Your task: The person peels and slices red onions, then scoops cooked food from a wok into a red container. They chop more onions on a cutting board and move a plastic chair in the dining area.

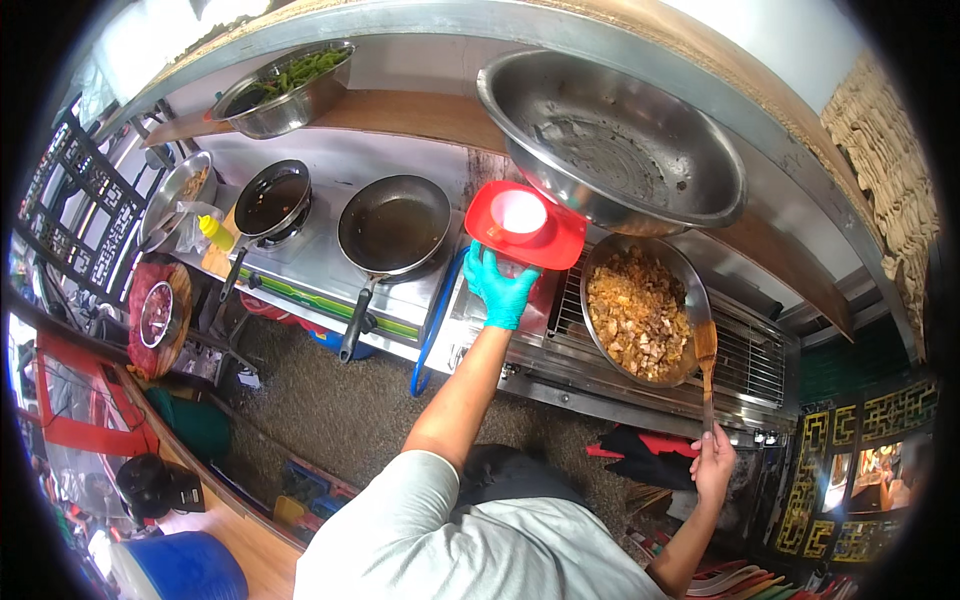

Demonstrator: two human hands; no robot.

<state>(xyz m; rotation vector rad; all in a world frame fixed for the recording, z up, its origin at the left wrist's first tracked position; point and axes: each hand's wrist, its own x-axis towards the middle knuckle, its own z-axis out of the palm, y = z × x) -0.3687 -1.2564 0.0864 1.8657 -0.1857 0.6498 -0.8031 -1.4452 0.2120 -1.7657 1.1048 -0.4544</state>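
My left hand, in a teal glove, holds the near edge of a red plastic tray. A round red container with a bright white inside stands on the tray. My bare right hand grips the handle of a wooden spatula. Its flat blade lies at the right rim of a metal pan. Chopped, browned food fills much of that pan, which rests on a wire grill rack.
A large steel basin hangs over the counter behind the tray. Two frying pans with dark liquid, one nearer and one farther left, sit on a stove. A yellow squeeze bottle and a blue hose are nearby.
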